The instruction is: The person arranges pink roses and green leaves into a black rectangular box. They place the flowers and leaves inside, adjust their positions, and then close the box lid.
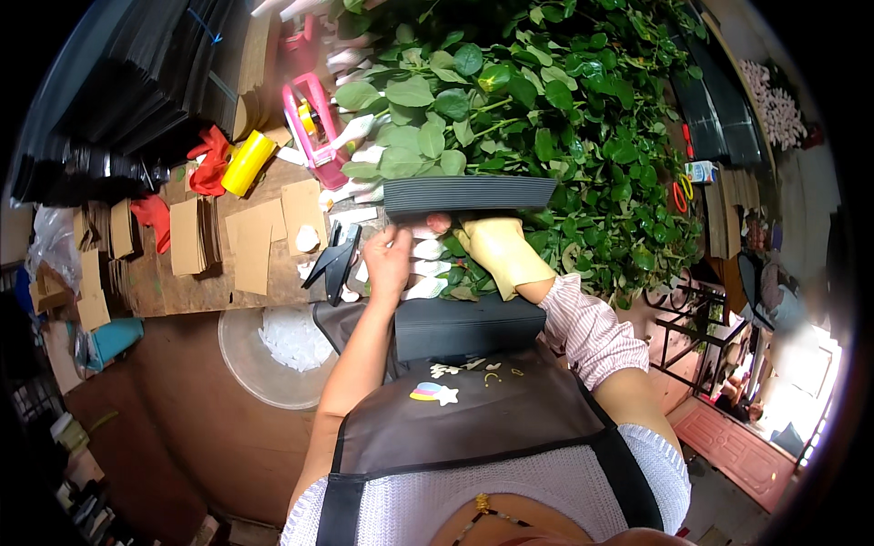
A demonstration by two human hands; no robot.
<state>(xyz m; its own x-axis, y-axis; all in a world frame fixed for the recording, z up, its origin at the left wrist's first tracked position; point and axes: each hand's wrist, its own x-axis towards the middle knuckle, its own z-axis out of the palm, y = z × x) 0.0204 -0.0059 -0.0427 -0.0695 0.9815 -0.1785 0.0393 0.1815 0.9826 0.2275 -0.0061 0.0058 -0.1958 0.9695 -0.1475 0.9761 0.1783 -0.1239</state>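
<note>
My bare left hand [388, 255] has fingers curled beside a pink rose head [437, 223]; what they hold is unclear. My right hand [501, 250], in a pale yellow glove, is beside that rose among leaves, its fingertips hidden. An upright dark corrugated sheet [469, 191] stands just beyond both hands. Below them are white-wrapped flower heads [428, 269] and a folded dark corrugated piece [469, 323] at my apron. A black stapler [332, 259] lies left of my left hand. A large pile of leafy stems [583, 136] fills the far and right side.
Cardboard pieces [255, 246], a yellow roll [248, 164], red cloths [209, 168] and a pink holder [314, 123] are on the wooden table. Stacked dark sheets [155, 73] stand at back left. A plastic tub [237, 350] with white scraps is below the table's left edge; orange-handled scissors [681, 191] lie at right.
</note>
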